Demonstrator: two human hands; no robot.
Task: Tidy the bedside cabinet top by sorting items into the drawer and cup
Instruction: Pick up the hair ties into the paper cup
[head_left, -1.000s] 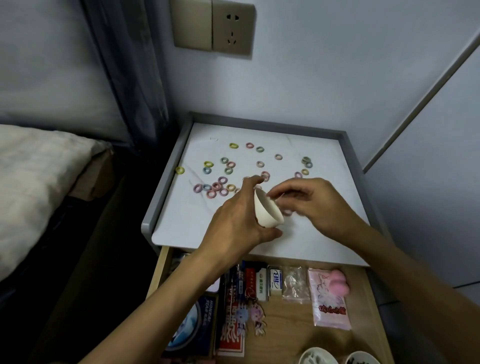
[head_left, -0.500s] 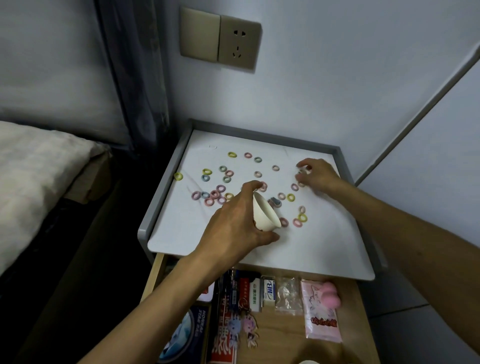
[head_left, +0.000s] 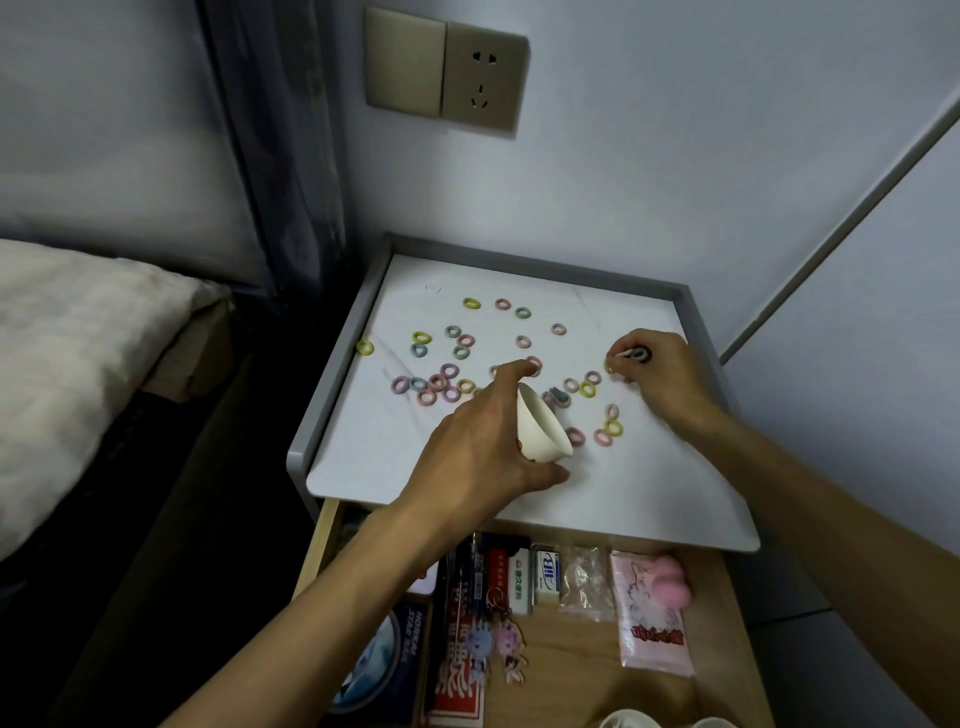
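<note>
A person's left hand (head_left: 483, 441) holds a small white cup (head_left: 540, 428) tilted over the front of the bedside cabinet's white surface (head_left: 395, 457), thumb and fingers curled round it. Near the right rim, the right hand (head_left: 662, 376) has its fingers (head_left: 628, 344) pinching a dark hair tie (head_left: 642, 355). Coloured hair ties (head_left: 449, 371) lie scattered across the surface. The drawer (head_left: 571, 654) below stands open, holding packets and cards.

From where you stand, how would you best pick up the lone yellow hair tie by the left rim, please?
Pinch the band of the yellow hair tie from above, probably its right side: it lies flat on the cabinet top, with the raised grey rim crowding its left.
</note>
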